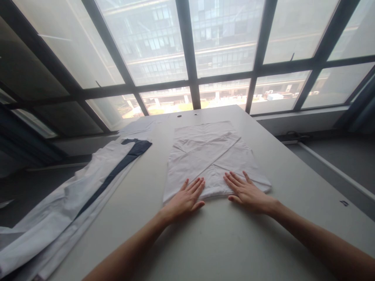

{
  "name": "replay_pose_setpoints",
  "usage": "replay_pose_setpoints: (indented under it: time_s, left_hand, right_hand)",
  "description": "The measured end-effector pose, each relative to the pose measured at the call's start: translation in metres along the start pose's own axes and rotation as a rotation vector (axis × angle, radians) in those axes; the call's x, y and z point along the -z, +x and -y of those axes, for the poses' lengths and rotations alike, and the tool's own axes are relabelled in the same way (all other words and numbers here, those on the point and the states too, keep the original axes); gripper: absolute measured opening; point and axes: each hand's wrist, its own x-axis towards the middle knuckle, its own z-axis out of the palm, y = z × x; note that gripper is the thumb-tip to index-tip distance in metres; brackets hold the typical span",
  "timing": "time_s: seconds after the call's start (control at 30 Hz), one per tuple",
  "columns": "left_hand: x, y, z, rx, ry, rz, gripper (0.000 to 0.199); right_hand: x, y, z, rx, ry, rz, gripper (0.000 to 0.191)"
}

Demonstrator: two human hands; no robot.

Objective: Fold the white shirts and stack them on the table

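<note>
A white garment, which looks like a shirt (202, 150), lies folded flat on the white table (211, 242), its sleeves crossed over the body. My left hand (189, 199) rests palm down on its near edge, left of the middle, with the fingers stretched out. On the same edge, to the right, my right hand (243, 189) lies flat with its fingers spread. Neither hand grips the cloth. Small creases run through the fabric, and the collar cannot be made out.
Along the table's left side lies a pile of white clothes (67, 199) with a dark navy garment (117, 168) among them, hanging over the edge. Large windows (222, 35) stand behind the table. A small dark tag (344, 203) lies near the right edge.
</note>
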Motion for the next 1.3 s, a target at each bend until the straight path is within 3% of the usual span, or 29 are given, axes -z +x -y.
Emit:
replay_pose_setpoints:
  time_s: [0.17,0.3,0.43,0.5,0.63,0.83,0.93,1.13,1.2,1.3]
  left_hand:
    - [0.000,-0.003,0.000,0.008,0.012,-0.003,0.073]
    - [0.002,-0.003,0.004,0.030,-0.099,-0.047,0.064]
    - [0.006,-0.004,0.009,0.003,-0.173,-0.153,0.057]
    - [0.007,-0.004,0.012,-0.052,-0.168,-0.132,0.056]
    - [0.006,-0.005,0.017,-0.109,-0.158,-0.043,0.055]
    - [0.007,-0.007,0.025,-0.097,-0.158,0.058,0.064]
    - [0.010,-0.008,0.024,-0.098,-0.150,0.060,0.067]
    - [0.018,-0.008,0.008,-0.076,-0.114,-0.044,0.064]
    - [0.016,-0.007,0.004,-0.106,-0.106,-0.022,0.065]
    - [0.011,-0.005,0.002,-0.121,-0.095,0.030,0.069]
  right_hand:
    - [0.006,-0.005,-0.003,-0.032,0.027,-0.005,0.071]
    - [0.029,-0.009,-0.019,-0.042,0.211,0.056,0.062]
    - [0.051,-0.011,-0.030,-0.092,0.327,-0.049,0.060]
    - [0.053,-0.011,-0.029,-0.053,0.322,-0.054,0.063]
    - [0.043,-0.009,-0.023,0.043,0.296,0.055,0.072]
    - [0.038,-0.012,-0.033,-0.050,0.271,0.080,0.078]
    - [0.044,-0.013,-0.035,-0.016,0.276,0.059,0.075]
    - [0.048,-0.006,-0.010,0.087,0.276,-0.143,0.055]
    - [0.043,-0.003,0.004,0.138,0.266,-0.140,0.055]
    - [0.034,0.000,0.020,0.198,0.233,-0.028,0.060]
